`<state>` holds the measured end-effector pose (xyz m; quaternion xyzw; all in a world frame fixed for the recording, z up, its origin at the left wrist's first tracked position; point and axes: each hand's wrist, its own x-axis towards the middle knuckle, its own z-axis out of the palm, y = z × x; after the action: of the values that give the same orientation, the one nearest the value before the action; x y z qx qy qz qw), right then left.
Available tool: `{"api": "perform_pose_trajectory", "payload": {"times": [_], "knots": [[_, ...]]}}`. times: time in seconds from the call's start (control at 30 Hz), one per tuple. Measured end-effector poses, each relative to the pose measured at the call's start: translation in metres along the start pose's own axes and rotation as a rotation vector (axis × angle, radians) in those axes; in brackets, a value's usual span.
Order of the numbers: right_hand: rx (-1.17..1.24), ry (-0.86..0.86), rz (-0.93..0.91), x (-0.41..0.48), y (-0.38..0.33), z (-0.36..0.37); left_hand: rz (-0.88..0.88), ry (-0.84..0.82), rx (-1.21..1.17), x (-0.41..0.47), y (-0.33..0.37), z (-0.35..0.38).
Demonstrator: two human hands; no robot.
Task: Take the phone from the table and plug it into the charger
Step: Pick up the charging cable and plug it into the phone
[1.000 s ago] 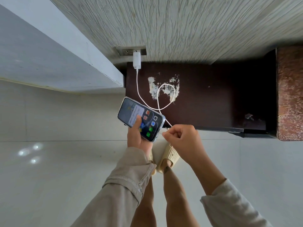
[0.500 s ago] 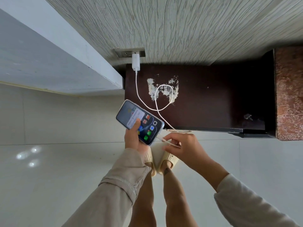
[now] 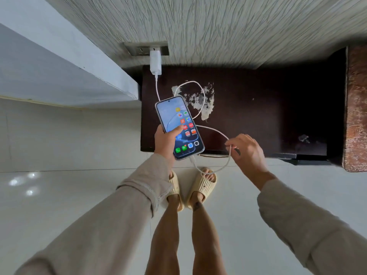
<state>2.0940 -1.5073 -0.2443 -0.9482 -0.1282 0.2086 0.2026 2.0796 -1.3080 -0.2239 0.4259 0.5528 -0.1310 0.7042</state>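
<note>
My left hand (image 3: 165,141) grips the phone (image 3: 179,127) from its left side, thumb across the lit screen, holding it over the front left part of the dark table (image 3: 258,116). A white cable (image 3: 214,169) is plugged into the phone's bottom end and loops down below it. My right hand (image 3: 245,150) pinches that cable to the right of the phone, near the table's front edge. The cable coils over the tabletop and runs up to the white charger (image 3: 155,61), which sits in a wall socket (image 3: 146,48).
A patch of peeled white finish (image 3: 206,102) marks the tabletop. A reddish-brown upholstered piece (image 3: 355,108) stands at the right. A grey slab (image 3: 49,72) juts out on the left. Below are my legs in beige slippers (image 3: 202,184) on a pale glossy floor.
The phone has swung from tilted to nearly upright and moved over the table. My right hand has slid rightwards from the phone's bottom end along the cable, which now hangs from the phone's port.
</note>
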Motion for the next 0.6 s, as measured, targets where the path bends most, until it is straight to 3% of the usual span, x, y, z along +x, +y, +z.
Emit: {"api": "perform_pose_trajectory", "payload": {"times": [0.2, 0.6], "knots": [[0.036, -0.058, 0.139, 0.011, 0.032, 0.032, -0.048, -0.018, 0.152, 0.057, -0.025, 0.02], [0.282, -0.095, 0.278, 0.018, 0.04, 0.08, 0.09, -0.057, 0.455, 0.127, -0.044, 0.023]]}}
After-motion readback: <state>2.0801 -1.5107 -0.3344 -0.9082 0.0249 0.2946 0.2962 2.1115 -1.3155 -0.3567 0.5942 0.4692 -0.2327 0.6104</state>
